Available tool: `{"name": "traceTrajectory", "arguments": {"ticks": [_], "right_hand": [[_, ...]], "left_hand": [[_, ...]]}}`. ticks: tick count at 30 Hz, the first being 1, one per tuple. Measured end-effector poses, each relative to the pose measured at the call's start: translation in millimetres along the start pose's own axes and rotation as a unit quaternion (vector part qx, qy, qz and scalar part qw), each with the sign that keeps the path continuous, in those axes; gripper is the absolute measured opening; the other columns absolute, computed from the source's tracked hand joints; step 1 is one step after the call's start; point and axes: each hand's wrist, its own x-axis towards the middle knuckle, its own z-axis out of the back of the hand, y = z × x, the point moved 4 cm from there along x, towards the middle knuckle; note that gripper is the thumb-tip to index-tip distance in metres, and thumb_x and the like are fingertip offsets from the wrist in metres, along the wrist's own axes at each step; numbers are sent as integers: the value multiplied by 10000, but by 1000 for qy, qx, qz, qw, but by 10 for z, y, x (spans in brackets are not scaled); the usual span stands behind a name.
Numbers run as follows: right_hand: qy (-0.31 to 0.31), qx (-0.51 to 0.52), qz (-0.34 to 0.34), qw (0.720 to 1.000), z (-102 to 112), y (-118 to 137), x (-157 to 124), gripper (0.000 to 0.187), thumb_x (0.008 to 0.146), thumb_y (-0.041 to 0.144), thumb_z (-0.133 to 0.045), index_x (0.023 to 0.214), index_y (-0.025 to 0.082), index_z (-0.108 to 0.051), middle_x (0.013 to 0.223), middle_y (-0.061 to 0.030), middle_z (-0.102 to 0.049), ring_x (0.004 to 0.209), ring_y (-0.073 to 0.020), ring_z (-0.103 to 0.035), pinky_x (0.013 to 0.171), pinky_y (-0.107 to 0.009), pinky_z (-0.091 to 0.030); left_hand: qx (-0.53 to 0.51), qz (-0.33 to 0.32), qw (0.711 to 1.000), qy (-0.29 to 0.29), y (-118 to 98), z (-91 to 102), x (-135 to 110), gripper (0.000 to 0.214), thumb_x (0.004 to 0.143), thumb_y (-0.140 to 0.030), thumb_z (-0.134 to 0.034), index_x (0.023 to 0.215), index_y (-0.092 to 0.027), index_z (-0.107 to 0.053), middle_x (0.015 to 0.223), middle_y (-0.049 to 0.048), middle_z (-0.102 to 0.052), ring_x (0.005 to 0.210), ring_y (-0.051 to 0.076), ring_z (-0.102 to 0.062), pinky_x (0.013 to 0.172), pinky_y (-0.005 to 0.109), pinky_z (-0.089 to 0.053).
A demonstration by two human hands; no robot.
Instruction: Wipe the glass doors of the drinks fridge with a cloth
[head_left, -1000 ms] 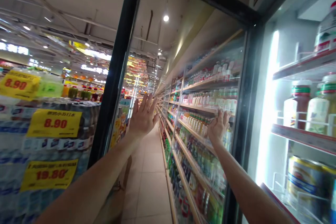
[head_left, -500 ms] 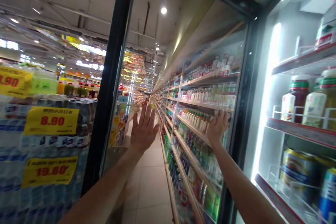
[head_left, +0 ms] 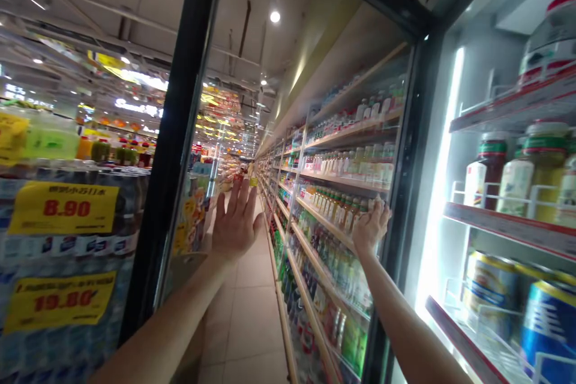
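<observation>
A glass fridge door (head_left: 265, 42) with a black frame stands swung open in front of me. My left hand (head_left: 236, 225) lies flat against the glass, fingers spread, left of the middle of the pane. Farther right, near the hinge-side frame, my right hand (head_left: 371, 228) is closed and pressed to the glass. Bunched at its fingertips is a crumpled pale cloth (head_left: 377, 199), small and partly hidden by the fingers.
The lit fridge interior at right holds bottles (head_left: 515, 177) and cans (head_left: 490, 282) on wire-fronted shelves (head_left: 508, 222). Long drink shelves (head_left: 324, 252) show through the pane, beside a tiled aisle floor (head_left: 252, 312). Stacked water packs with yellow price signs (head_left: 65, 207) stand at left.
My view has turned slightly right, so the door and signs sit farther left. The right hand has shifted slightly down and toward the hinge-side frame. The left hand stays flat on the glass.
</observation>
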Motion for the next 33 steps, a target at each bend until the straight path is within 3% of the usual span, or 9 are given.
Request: {"name": "traceTrajectory", "arguments": {"ticks": [3, 6, 8, 15, 22, 24, 29, 31, 33], "right_hand": [[31, 15, 119, 992, -78, 350, -283, 530, 863, 217, -305, 1390, 180, -347, 1461, -146, -291, 1391, -270, -178, 1075, -549, -238], [92, 22, 289, 953, -163, 785, -699, 529, 856, 180, -351, 1381, 246, -357, 1463, -97, -308, 1402, -232, -164, 1095, -490, -235], [114, 17, 339, 934, -179, 856, -772, 523, 849, 166, -369, 1362, 270, -384, 1445, -80, -346, 1396, -221, -189, 1102, -483, -220], [8, 11, 89, 996, -114, 265, -109, 516, 875, 229, -285, 1381, 171, -367, 1461, -157, -287, 1386, -275, -195, 1065, -559, -244], [110, 7, 358, 927, -187, 848, -693, 495, 865, 184, -357, 1354, 250, -399, 1449, -92, -334, 1402, -224, -167, 1101, -483, -222], [105, 5, 339, 935, -167, 789, -631, 481, 872, 184, -348, 1345, 243, -413, 1442, -96, -348, 1398, -221, -182, 1101, -485, -217], [18, 20, 139, 990, -124, 483, -247, 490, 890, 234, -290, 1360, 151, -398, 1438, -170, -329, 1389, -258, -196, 1073, -525, -251], [17, 27, 141, 989, -132, 576, -319, 494, 890, 231, -287, 1367, 152, -388, 1447, -167, -315, 1396, -255, -173, 1076, -523, -251], [53, 34, 214, 975, -151, 783, -532, 495, 882, 201, -308, 1372, 185, -381, 1455, -137, -315, 1406, -238, -150, 1089, -503, -243]], "left_hand": [[1, 0, 1000, -3, 6, -16, -4, 674, 891, -335, -425, 1454, -156, -99, 1478, 134, -242, 1399, 239, -137, 1140, 461, -101], [3, 4, 1000, -2, 24, -39, -9, 676, 889, -338, -435, 1454, -166, -105, 1476, 128, -254, 1399, 233, -138, 1139, 461, -105], [4, 2, 1000, -3, 28, -45, -9, 675, 888, -341, -440, 1453, -168, -113, 1475, 125, -261, 1399, 230, -138, 1140, 457, -107], [4, -1, 1000, -9, 19, -44, -10, 670, 892, -335, -430, 1453, -157, -111, 1470, 134, -271, 1399, 229, -139, 1138, 455, -118], [4, -3, 1000, 4, 43, -74, -27, 668, 891, -339, -427, 1453, -163, -111, 1489, 127, -221, 1404, 235, -109, 1138, 460, -106], [2, -4, 1000, 2, 37, -67, -22, 668, 889, -340, -431, 1453, -167, -117, 1491, 121, -218, 1405, 233, -102, 1140, 458, -100], [-3, -4, 1000, -11, 4, -31, -8, 656, 889, -332, -428, 1451, -166, -133, 1486, 121, -227, 1404, 224, -108, 1145, 450, -86], [-13, -4, 1000, -18, 2, -26, -10, 657, 886, -324, -434, 1451, -177, -133, 1484, 117, -229, 1402, 220, -117, 1147, 445, -83], [-29, 2, 999, -17, 14, -37, -14, 657, 886, -320, -437, 1452, -193, -130, 1486, 110, -227, 1400, 220, -128, 1148, 447, -79]]}}
